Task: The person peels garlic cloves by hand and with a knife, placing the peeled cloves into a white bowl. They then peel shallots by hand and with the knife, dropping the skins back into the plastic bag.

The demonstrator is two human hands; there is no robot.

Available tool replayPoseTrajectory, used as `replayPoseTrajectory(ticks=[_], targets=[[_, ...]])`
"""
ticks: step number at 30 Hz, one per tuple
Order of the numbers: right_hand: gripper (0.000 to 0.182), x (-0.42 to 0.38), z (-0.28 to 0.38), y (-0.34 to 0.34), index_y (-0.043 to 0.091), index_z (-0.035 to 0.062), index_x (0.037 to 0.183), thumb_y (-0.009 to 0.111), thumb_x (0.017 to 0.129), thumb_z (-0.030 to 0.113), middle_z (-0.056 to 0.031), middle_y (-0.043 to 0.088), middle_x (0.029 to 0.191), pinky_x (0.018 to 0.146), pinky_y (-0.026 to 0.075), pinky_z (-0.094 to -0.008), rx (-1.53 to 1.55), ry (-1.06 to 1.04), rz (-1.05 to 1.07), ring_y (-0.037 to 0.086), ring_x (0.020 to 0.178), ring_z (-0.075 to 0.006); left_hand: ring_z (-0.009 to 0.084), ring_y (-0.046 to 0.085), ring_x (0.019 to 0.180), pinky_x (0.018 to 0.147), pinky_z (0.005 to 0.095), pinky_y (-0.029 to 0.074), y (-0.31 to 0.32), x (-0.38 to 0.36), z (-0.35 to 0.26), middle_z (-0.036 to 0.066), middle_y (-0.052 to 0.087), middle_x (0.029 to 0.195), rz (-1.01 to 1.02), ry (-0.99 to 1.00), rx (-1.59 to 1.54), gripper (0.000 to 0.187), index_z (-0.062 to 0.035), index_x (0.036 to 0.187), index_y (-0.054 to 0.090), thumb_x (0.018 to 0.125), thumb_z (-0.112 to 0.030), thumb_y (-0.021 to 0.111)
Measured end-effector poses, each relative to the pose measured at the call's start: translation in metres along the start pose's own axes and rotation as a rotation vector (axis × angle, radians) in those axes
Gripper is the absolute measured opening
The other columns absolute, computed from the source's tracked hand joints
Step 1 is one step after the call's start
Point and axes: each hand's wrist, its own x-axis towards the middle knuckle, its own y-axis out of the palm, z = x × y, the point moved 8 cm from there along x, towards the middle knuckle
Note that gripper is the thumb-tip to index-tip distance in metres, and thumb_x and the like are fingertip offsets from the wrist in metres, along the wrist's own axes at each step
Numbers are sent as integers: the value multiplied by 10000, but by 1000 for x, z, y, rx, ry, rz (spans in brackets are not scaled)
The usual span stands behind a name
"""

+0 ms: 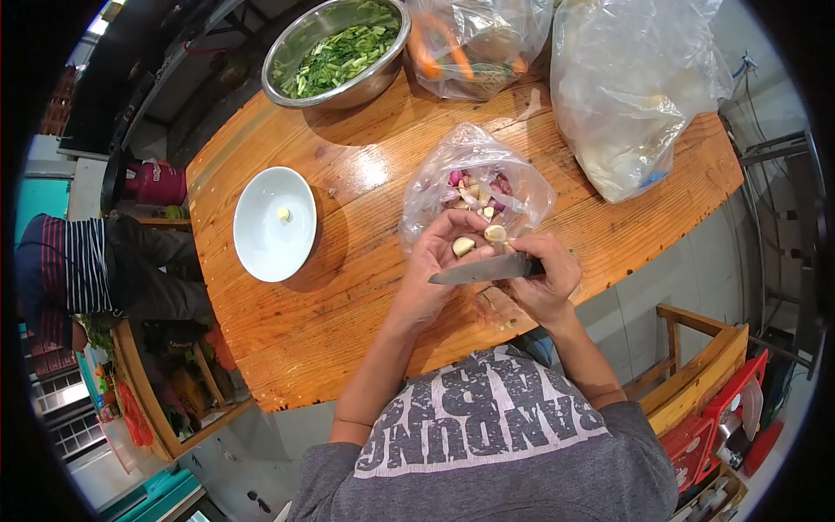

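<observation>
My right hand (550, 271) is closed round the handle of a knife (480, 271), its blade pointing left across my left hand (439, 254). A pale garlic clove (464, 247) rests in the curled fingers of my left hand. Between the left fingertips and the right thumb is another garlic clove (495, 233), close above the blade. Just beyond both hands lies an open clear plastic bag (417, 196) with small red shallots (500, 184) and garlic in it. To the left, a white bowl (252, 248) holds a single peeled clove (283, 214).
On the wooden table (348, 339), a steel bowl (348, 97) of chopped greens (344, 61) stands at the back. Beside it are a bag with carrots (439, 43) and a large clear bag (622, 96). A person (104, 265) is at the left; a wooden stool (696, 374) stands at right.
</observation>
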Motion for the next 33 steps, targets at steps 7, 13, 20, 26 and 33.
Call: replayPoseTrajectory(ticks=[7, 13, 20, 26, 33], targets=[[337, -2, -4, 11, 624, 65, 913, 770, 609, 79, -58, 624, 732, 513, 470, -276, 5, -32, 163, 604, 579, -181, 99, 586, 889, 793, 228, 504, -9, 5, 11, 38, 580, 1028, -11, -11, -2, 214, -80, 1004, 521, 833, -27, 638], [470, 11, 2, 8, 543, 76, 1156, 727, 750, 226, -90, 640, 779, 540, 486, -289, 245, 153, 74, 633, 618, -193, 67, 557, 795, 654, 210, 459, -15, 3, -3, 8, 596, 912, -93, 60, -8, 274, -42, 1070, 540, 825, -48, 660], [408, 10, 2, 19, 503, 106, 1234, 590, 886, 298, -121, 647, 804, 539, 482, -325, 180, 184, 326, 646, 620, -245, 88, 574, 779, 674, 217, 457, -19, 1, -2, 39, 632, 935, -50, 38, -24, 286, -8, 1064, 578, 812, -98, 678], [343, 10, -2, 23, 525, 123, 1234, 550, 913, 243, -154, 657, 868, 541, 476, -324, 193, 246, 381, 637, 608, -244, 114, 596, 796, 725, 250, 469, -22, 2, 0, 54, 650, 902, -57, 63, -54, 222, 6, 1015, 610, 828, -98, 666], [350, 7, -4, 25, 518, 106, 1243, 552, 916, 226, -135, 658, 981, 587, 487, -312, 266, 271, 404, 646, 651, -215, 101, 604, 790, 724, 242, 484, -24, 3, -1, 56, 663, 916, -38, 115, -40, 191, 4, 998, 646, 827, -77, 670]])
